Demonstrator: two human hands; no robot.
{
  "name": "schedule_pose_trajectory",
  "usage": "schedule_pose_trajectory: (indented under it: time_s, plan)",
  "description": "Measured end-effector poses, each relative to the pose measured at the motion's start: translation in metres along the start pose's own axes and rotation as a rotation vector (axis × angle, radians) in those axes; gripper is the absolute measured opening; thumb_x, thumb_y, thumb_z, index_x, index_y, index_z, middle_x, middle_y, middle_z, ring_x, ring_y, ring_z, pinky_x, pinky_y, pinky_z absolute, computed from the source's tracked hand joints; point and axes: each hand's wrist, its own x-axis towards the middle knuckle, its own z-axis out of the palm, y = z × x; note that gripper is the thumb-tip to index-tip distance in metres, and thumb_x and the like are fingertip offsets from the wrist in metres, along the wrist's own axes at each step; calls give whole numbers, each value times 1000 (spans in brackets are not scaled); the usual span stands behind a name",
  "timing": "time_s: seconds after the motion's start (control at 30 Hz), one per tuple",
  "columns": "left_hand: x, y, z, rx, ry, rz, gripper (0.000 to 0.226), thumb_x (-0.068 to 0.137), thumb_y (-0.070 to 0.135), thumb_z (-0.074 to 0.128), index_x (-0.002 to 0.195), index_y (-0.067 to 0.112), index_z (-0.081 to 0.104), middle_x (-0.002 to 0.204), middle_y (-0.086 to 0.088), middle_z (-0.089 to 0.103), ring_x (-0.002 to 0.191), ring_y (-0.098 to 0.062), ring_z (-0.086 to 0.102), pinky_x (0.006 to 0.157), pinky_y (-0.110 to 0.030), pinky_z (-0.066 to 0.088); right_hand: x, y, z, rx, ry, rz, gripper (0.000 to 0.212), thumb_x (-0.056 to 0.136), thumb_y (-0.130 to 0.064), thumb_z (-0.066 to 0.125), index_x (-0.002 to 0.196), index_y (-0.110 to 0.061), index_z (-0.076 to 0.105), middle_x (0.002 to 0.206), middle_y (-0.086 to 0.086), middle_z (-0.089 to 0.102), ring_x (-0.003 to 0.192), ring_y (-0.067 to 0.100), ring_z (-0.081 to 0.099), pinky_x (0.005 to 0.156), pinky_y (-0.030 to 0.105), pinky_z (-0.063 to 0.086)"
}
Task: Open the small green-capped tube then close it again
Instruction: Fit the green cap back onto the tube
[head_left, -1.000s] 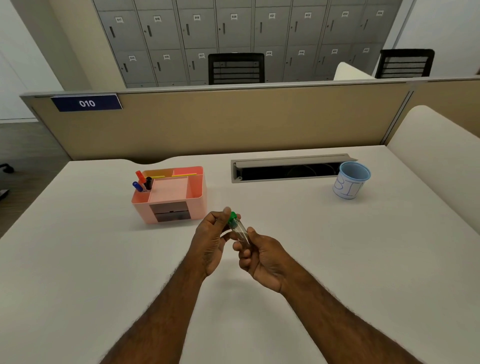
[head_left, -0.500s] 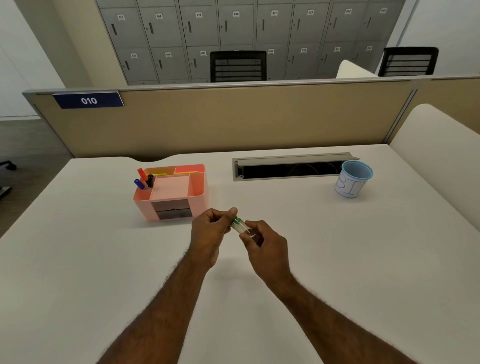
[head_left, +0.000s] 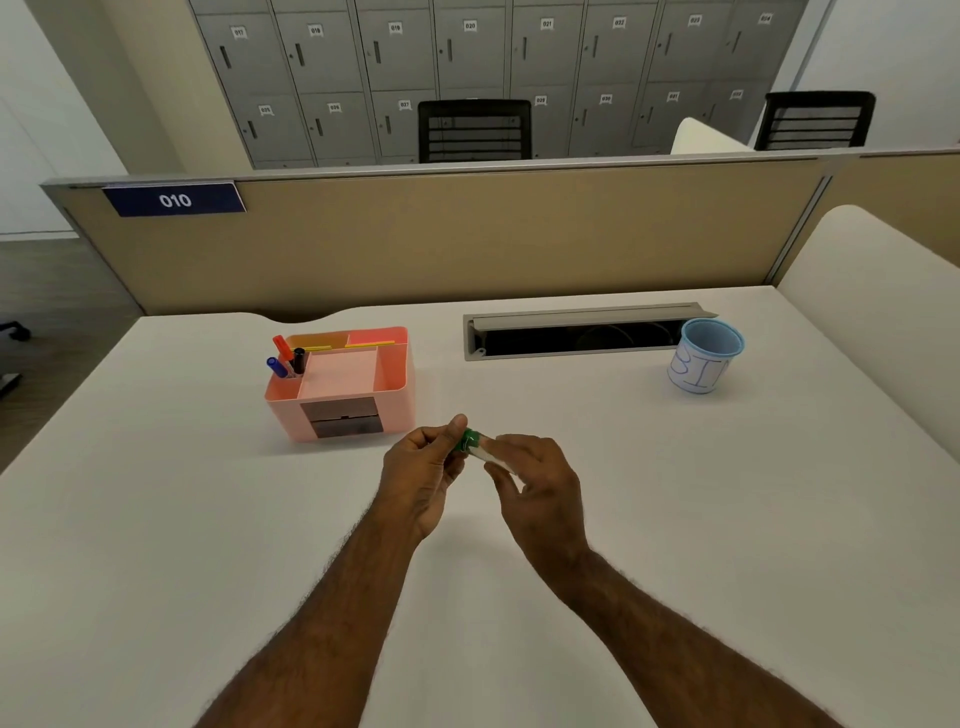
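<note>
A small clear tube (head_left: 488, 453) with a green cap (head_left: 466, 441) is held above the white table (head_left: 156, 493), lying nearly level with the cap pointing left. My left hand (head_left: 423, 470) pinches the green cap between thumb and fingers. My right hand (head_left: 537, 480) grips the clear body, and its fingers hide most of the tube. The cap sits on the tube's end; whether it is loosened I cannot tell.
A pink desk organiser (head_left: 340, 384) with markers stands just beyond my left hand. A blue paper cup (head_left: 704, 362) sits at the back right beside an open cable tray (head_left: 576, 335). A beige partition (head_left: 441, 239) closes off the far edge.
The tube has tipped from a steep tilt to nearly level. My right hand rolled palm-down over the tube body, and both hands shifted slightly away from me.
</note>
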Motion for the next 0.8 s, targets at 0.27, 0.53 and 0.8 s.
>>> schedule_pose_trajectory:
  time_s: [0.27, 0.53, 0.8]
  plan:
    - [0, 7, -2, -149, -204, 83, 17, 82, 8, 65, 98, 4, 69, 93, -8, 78, 89, -20, 74, 77, -25, 59, 14, -6, -3, 319, -194, 524, 24, 88, -30, 65, 108, -18, 69, 88, -6, 73, 69, 3, 63, 64, 9, 50]
    - [-1, 13, -4, -160, -344, 120, 17, 88, 4, 58, 103, 4, 66, 101, -7, 77, 97, -18, 72, 79, -22, 56, 27, -9, -17, 1245, -366, 1213, 32, 95, -30, 54, 111, -3, 64, 69, 5, 66, 54, 8, 52, 48, 18, 45]
    - [-3, 20, -3, -19, -414, 200, 12, 90, 3, 56, 97, 7, 65, 101, -5, 77, 102, -18, 70, 86, -24, 56, 28, -11, -17, 1490, -461, 1372, 46, 99, -40, 42, 101, -1, 66, 50, -1, 45, 39, 5, 32, 33, 16, 28]
